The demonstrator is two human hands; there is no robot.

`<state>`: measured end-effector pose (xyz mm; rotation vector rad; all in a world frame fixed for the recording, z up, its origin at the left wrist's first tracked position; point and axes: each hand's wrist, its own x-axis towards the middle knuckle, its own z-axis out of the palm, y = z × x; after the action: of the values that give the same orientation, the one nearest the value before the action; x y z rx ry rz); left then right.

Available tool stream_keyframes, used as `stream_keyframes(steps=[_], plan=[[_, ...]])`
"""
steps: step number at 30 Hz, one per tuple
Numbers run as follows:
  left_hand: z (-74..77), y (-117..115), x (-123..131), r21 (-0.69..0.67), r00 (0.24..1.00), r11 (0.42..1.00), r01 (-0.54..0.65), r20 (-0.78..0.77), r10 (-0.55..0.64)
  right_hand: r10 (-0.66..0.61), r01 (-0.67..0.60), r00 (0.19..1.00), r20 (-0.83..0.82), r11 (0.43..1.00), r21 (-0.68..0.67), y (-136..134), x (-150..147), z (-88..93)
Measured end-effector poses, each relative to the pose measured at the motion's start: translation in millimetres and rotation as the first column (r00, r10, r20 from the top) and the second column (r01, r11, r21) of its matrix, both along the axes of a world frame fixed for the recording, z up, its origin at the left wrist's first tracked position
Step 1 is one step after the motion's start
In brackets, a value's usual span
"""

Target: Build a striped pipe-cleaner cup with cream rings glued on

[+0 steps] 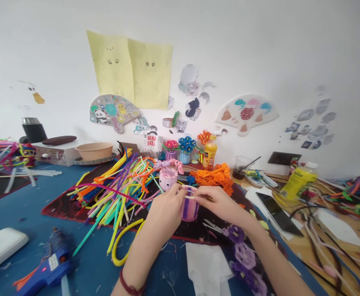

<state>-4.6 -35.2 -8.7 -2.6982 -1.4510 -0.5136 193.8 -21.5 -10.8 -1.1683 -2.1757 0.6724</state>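
Observation:
My left hand [165, 211] and my right hand [218, 202] both grip a small pink and purple striped cup [189, 205] over the dark mat [59, 207]. The left fingers curl round its left side and rim. A pale strip along the cup's rim is pinched by the right fingers. A second pink cup [168, 178] stands just behind. A big heap of coloured pipe cleaners [118, 185] lies to the left. Purple pipe-cleaner flowers [244, 257] lie under my right forearm.
A blue glue gun [52, 263] and a white box [1, 246] lie at the front left. Orange pipe-cleaner shapes [215, 176], a phone [278, 213], a yellow bottle [297, 181] and an orange bottle [210, 153] sit right and behind. White paper [207, 265] lies near me.

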Motion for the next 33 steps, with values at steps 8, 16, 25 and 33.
stream_keyframes(steps=[8,16,25,33], plan=[[0.2,-0.6,1.3,0.012,0.999,0.999,0.031,-0.017,-0.030,0.021,-0.022,0.999,0.036,0.999,0.037,-1.3,-0.9,0.7],[0.5,-2.1,1.5,-0.004,0.996,0.996,0.088,-0.006,-0.088,0.066,-0.069,0.996,0.068,0.997,0.039,0.8,-0.7,-3.4],[-2.6,-2.7,2.2,0.029,0.996,0.996,0.086,-0.009,-0.085,0.067,-0.069,0.997,0.045,0.997,0.031,1.6,0.3,-6.1],[-0.7,-2.5,1.6,0.026,0.999,0.998,0.049,0.003,-0.049,0.100,-0.102,0.993,0.066,0.995,0.024,2.0,-0.4,-7.7]])
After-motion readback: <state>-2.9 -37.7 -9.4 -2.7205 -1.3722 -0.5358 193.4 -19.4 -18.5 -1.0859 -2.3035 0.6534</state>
